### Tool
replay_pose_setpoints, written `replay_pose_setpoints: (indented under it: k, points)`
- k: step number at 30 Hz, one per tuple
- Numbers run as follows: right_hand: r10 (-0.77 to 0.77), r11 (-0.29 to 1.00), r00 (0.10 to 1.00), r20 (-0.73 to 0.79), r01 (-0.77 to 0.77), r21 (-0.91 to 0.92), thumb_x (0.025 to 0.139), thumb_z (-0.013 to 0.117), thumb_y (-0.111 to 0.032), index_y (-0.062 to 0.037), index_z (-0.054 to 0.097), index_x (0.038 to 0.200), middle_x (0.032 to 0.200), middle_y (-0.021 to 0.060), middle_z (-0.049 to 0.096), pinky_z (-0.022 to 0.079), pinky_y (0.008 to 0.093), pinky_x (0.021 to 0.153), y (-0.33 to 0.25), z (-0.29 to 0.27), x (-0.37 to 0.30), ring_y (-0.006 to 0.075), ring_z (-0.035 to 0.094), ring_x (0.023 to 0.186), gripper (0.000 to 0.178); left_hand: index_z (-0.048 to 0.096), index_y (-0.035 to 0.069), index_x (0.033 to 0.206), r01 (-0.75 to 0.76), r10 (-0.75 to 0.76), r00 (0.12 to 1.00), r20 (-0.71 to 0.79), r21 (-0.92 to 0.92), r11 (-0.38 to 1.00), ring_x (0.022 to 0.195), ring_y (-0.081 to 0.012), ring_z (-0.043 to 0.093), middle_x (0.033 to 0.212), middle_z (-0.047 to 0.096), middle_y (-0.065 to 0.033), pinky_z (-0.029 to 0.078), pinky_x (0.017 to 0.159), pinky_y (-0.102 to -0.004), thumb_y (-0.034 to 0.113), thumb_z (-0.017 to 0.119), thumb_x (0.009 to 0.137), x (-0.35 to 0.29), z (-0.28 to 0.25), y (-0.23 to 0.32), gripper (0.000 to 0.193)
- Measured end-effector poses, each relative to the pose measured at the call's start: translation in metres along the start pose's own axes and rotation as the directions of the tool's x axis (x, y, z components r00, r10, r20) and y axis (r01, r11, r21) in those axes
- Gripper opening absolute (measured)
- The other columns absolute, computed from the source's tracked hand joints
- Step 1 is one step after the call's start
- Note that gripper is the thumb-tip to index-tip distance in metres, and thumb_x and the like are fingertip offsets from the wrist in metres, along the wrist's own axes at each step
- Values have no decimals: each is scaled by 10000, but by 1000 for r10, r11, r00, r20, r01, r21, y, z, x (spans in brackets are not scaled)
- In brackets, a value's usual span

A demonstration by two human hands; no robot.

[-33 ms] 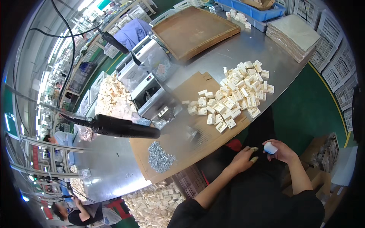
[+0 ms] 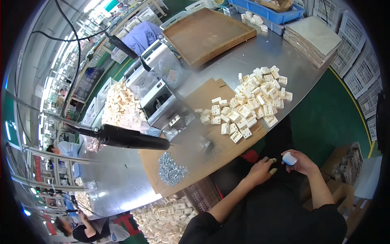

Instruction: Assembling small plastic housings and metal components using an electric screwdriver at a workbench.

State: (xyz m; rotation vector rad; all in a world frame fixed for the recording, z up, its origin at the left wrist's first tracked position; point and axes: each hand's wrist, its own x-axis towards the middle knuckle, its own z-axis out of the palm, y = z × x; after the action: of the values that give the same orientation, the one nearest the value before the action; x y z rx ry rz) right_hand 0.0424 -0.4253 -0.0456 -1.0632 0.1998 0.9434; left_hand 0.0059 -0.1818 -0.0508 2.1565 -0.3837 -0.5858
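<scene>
Left hand (image 2: pixel 256 175): yellowish covers (image 2: pixel 273 171) on two fingertips | Sleeves (image 2: pixel 204 224): black, ending near elbows | Top (image 2: pixel 264 215): black, below left hand

i see a brown framed board (image 2: pixel 209 34) on the metal counter (image 2: pixel 280 53), a blue bin (image 2: pixel 278 18) to its right, then a stack of pale sheets (image 2: pixel 315 36). white crates (image 2: pixel 351 61) stand piled beyond; a purple cloth (image 2: pixel 142 37) hangs left.

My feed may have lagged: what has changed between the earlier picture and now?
Nothing visibly changed beyond a very slight shift in view; nothing was grasped or released. The right hand still holds the white-blue piece, the left hand stays to its left, and the cream blocks and grey bits lie as before.
</scene>
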Motion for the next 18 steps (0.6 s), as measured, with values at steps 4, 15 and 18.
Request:
replay_pose_setpoints:
  k: [4,15,18]
  points:
    - [-28,1000,999,16,28,2,1001,503,-345,-38,572,1231,967,156,670,573,369,658,1,-6,1,250,683,728,390,591,68,1224,38,-42,998,53,74,997,1052,-394,613,1172,581,-181,520,875,-470,302,649,905,16,16,11,399]
    - [-228,973,930,-289,206,-107,1053,416,-342,-50,575,1186,929,113,662,548,315,595,25,-15,-3,168,639,671,358,587,43,958,161,-120,959,-256,145,976,788,-382,687,818,683,-179,546,655,-493,391,750,788,32,52,26,420]
    - [-261,965,918,-299,247,-85,1036,457,-401,-65,562,1252,974,81,630,603,377,690,27,-20,6,205,668,743,413,577,39,932,174,-123,962,-245,197,965,785,-392,691,817,682,-187,552,659,-519,360,731,802,36,50,24,379]
